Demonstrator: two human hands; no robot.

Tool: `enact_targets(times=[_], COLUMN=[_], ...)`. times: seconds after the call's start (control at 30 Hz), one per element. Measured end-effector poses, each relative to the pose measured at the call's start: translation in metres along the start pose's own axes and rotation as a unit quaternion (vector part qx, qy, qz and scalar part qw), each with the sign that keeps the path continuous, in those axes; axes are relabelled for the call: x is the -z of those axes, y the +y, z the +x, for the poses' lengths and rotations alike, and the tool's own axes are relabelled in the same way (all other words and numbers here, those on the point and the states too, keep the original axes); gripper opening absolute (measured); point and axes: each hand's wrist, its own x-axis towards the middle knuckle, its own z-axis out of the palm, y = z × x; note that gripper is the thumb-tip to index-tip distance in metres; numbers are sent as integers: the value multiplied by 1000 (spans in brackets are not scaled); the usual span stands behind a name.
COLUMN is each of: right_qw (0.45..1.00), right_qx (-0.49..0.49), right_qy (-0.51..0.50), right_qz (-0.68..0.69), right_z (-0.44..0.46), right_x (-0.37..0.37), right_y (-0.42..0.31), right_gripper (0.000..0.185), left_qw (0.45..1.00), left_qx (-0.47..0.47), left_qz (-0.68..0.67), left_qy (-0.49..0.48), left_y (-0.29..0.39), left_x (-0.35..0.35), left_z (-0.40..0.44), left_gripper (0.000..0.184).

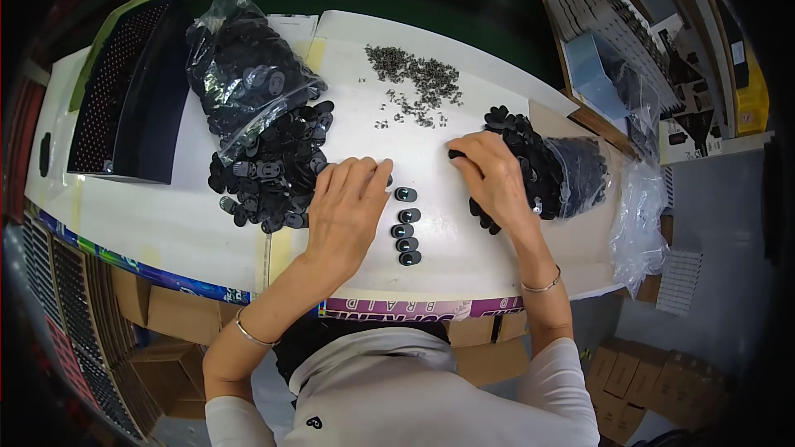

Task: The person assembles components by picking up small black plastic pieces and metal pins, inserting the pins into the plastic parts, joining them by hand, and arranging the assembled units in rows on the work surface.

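Note:
Several black oval pieces with shiny spots [403, 232] lie in a column on the white table. Above and left of the column is my left hand [346, 207], fingers bent over the table; a dark piece shows at its fingertips by the column's top. A small black piece is pinched in my right hand [493, 175], left of the right-hand pile of black pieces [523, 149]. Another pile of black oval pieces [269, 170] lies left of my left hand. Small metal parts [418, 79] are scattered beyond both hands.
A clear bag of black pieces [244, 66] rests at the back left, beside a black perforated box [124, 91]. At the right are another bag of black pieces [580, 174], crumpled clear plastic [642, 215] and a light blue box [595, 74]. Cardboard boxes [170, 372] stand below the table.

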Motion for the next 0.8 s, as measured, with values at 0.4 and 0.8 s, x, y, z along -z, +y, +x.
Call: enact_targets(times=[0.4,0.8], right_qw=[997,999], right_qx=[37,11], right_qy=[27,23], right_qz=[58,29], right_z=[-19,-34], right_x=[-23,-16], right_y=[-26,-39], right_gripper=[34,25], left_qw=[999,999], left_qx=[16,-1], left_qz=[8,15], left_qy=[37,39], left_y=[1,-1], left_x=[-2,0], left_z=[-8,-5], left_gripper=[43,43])
